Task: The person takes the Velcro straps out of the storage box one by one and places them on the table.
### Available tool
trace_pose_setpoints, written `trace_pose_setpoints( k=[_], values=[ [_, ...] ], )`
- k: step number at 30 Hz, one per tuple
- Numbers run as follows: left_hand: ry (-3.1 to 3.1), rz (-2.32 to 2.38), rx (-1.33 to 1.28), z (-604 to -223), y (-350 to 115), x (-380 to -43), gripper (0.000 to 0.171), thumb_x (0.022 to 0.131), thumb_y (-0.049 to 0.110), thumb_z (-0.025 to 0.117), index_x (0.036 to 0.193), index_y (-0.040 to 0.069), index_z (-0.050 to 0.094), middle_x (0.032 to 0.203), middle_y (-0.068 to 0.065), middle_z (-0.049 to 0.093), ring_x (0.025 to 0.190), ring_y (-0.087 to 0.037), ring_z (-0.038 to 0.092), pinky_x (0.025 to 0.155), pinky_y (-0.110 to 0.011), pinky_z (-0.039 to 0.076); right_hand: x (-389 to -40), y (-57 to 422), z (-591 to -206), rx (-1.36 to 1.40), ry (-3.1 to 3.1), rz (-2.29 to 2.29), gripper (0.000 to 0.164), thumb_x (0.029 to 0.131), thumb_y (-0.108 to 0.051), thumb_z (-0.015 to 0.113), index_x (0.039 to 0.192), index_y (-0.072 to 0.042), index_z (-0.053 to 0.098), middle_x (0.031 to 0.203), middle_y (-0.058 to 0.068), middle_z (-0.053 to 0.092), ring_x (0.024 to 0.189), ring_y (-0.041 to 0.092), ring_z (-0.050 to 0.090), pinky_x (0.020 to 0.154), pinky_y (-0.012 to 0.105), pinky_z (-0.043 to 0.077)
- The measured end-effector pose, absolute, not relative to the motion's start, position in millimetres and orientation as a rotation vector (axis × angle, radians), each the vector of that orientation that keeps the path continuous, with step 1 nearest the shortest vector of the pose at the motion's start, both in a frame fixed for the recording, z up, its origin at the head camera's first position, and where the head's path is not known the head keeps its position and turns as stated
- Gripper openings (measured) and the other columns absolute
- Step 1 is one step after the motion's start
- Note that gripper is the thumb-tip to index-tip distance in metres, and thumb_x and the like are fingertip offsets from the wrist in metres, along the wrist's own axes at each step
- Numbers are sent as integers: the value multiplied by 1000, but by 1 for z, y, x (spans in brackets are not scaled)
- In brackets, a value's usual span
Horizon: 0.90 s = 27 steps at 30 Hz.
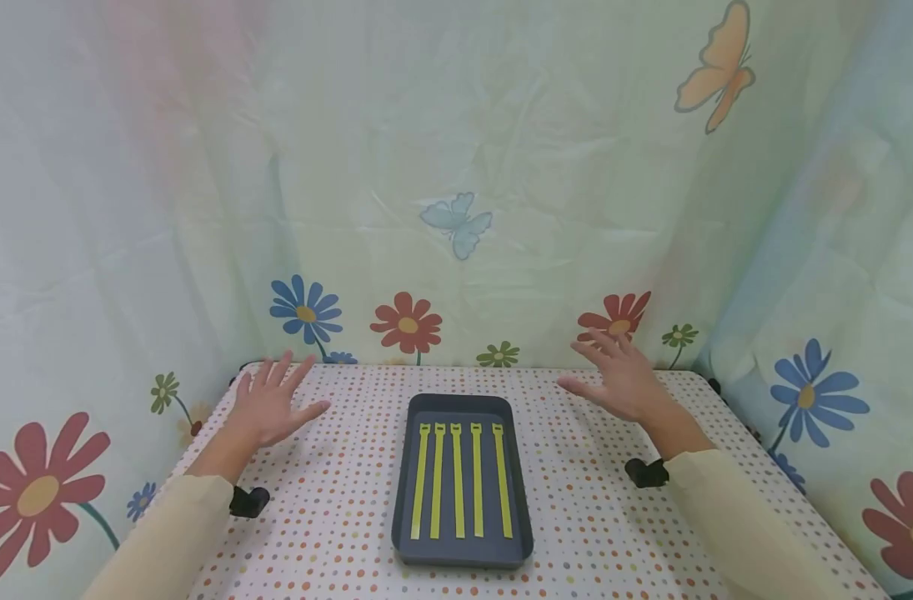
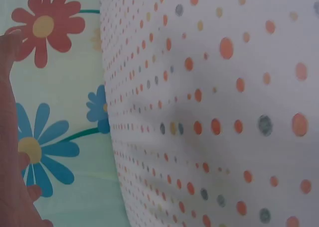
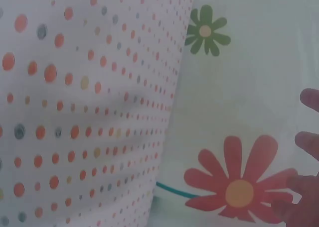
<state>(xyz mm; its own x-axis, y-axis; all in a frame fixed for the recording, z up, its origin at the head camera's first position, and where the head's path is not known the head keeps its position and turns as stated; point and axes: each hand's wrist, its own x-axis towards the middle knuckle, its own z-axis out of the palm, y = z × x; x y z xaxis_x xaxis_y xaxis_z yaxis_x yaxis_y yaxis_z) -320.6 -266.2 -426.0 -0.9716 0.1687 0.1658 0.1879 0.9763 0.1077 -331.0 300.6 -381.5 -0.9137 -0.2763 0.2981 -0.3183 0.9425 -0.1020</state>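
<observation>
A dark grey tray (image 1: 462, 552) lies on the dotted table, between my two hands. Inside it several flat yellow-green straps, likely cable ties (image 1: 458, 483), lie lengthwise side by side, their slotted heads at the far end. My left hand (image 1: 267, 408) is left of the tray, fingers spread, holding nothing; in the left wrist view only part of the hand (image 2: 11, 137) shows at the edge. My right hand (image 1: 619, 379) is held up right of the tray, fingers apart and holding nothing. Its fingertips (image 3: 310, 142) show at the right wrist view's edge.
A white cloth with coloured dots covers the table (image 1: 336, 517). Behind and at both sides hangs a pale curtain (image 1: 546, 167) printed with flowers and butterflies. Black wrist mounts (image 1: 249, 502) sit below each hand at the cream sleeves (image 1: 741, 525).
</observation>
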Motion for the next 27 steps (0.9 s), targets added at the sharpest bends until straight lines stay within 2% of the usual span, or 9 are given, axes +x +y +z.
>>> trace_pose_setpoints(
  k=[4, 10, 22, 27],
  values=[
    [-2945, -199, -294, -431, -262, -318, 95, 93, 77, 47, 165, 23, 18, 171, -22, 12, 153, -53, 15, 118, -77, 11, -329, 293, -385, 491, -2791, 234, 84, 91, -69, 60, 153, -13, 48, 163, 20, 34, 151, 48, 26, 115, 76, 23],
    [-2901, -239, -339, -440, -251, -309, 92, 93, 71, 53, 164, 22, 23, 170, -22, 18, 153, -51, 19, 119, -75, 15, -323, 281, -390, 518, -2797, 321, 83, 91, -66, 62, 154, -14, 48, 164, 22, 32, 151, 51, 24, 115, 77, 21],
    [-2824, -325, -473, -450, -214, -285, 89, 91, 68, 60, 162, 22, 31, 167, -17, 29, 152, -48, 28, 119, -70, 26, -310, 255, -406, 647, -2735, 536, 75, 90, -58, 70, 151, -17, 51, 164, 14, 36, 150, 45, 32, 113, 73, 32],
    [-2819, -432, -482, -453, -199, -276, 87, 93, 65, 60, 162, 22, 31, 166, -16, 33, 151, -44, 32, 117, -70, 30, -304, 241, -411, 653, -2741, 622, 73, 91, -58, 69, 151, -21, 52, 164, 12, 36, 151, 42, 33, 113, 72, 34]
  ],
)
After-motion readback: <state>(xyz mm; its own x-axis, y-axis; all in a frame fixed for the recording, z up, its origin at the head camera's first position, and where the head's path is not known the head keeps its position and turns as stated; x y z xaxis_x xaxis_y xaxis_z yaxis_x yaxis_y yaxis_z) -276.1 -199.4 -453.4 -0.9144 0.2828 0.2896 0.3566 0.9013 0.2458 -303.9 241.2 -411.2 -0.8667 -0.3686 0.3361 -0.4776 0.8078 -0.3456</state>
